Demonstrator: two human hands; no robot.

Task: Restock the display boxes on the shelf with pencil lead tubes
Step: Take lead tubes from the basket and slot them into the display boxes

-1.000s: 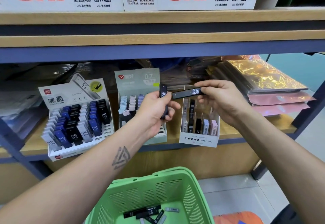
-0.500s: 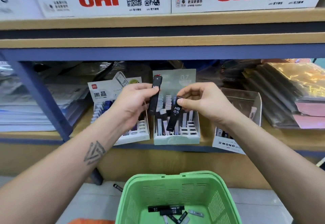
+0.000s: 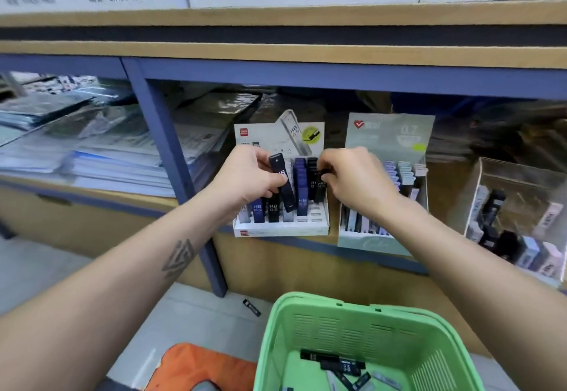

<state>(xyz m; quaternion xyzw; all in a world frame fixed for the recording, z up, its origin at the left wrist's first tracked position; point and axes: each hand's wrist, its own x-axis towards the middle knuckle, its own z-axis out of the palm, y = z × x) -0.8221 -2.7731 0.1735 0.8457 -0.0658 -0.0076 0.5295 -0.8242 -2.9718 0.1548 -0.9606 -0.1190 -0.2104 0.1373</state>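
Now both your hands work at the white display box (image 3: 280,228) at the centre of the frame, on the shelf (image 3: 92,189). Your left hand (image 3: 245,180) pinches a dark lead tube (image 3: 283,185), tilted, its lower end among the front rows. Your right hand (image 3: 352,181) has its fingers (image 3: 326,172) curled round a black tube (image 3: 320,188) at the box's right column, apparently seating it in a slot. Below, the green basket (image 3: 362,326) holds more tubes. One stray tube (image 3: 251,307) lies on the floor at lower centre. The risk, as I judge it: the tilted tube could miss its slot, topple neighbours, or slip and fall like that stray.
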